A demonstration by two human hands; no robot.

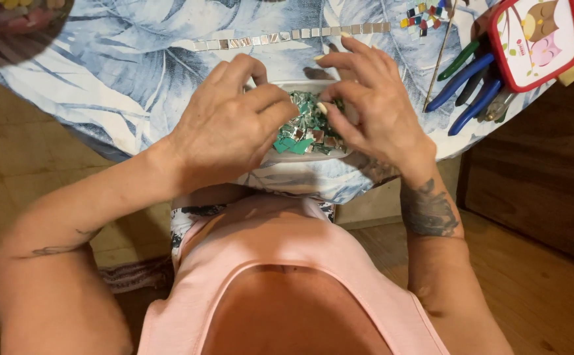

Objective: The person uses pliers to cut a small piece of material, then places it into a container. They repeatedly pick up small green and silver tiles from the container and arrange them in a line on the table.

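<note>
At the near edge of your leaf-print bench (103,79), your left hand (224,128) and right hand (372,108), fingers curled, pick into the shallow tray (280,86) of green and mirrored tile pieces (307,128); whether either has hold of a piece, you cannot tell.

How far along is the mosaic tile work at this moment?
Done: a row of mirror tiles lies in a line on the leaf-print tablecloth, with a small patch of coloured tiles near it. In hand: the left hand and right hand pick through the tray of green and mirror pieces. Left: the tray looks well filled; the blue-handled pliers lie untouched.
</note>
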